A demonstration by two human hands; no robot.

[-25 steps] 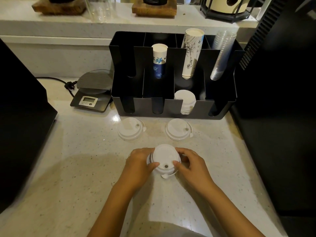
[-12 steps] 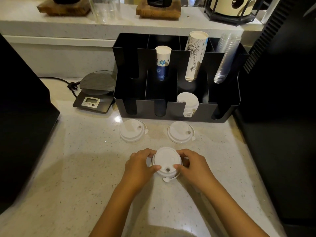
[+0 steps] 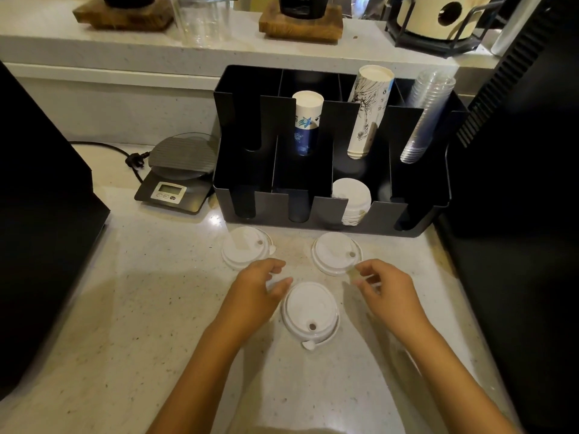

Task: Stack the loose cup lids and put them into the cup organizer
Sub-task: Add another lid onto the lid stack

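A small stack of white cup lids (image 3: 310,313) lies on the counter between my hands, held by neither. My left hand (image 3: 258,288) hovers just left of it, fingers apart, near a single white lid (image 3: 246,250). My right hand (image 3: 383,288) is to the stack's right, fingers loosely curled and holding nothing, its fingertips at the edge of another single lid (image 3: 336,252). Behind them stands the black cup organizer (image 3: 419,220), with a stack of white lids (image 3: 351,198) in one front slot.
The organizer also holds a blue-printed paper cup stack (image 3: 307,126), a tall white paper cup stack (image 3: 368,111) and clear plastic cups (image 3: 424,114). A digital scale (image 3: 178,173) sits to its left. Black machines flank the counter on both sides.
Both hands have let go of the lid stack and moved forward and apart, the left toward the left lid, the right toward the right lid.
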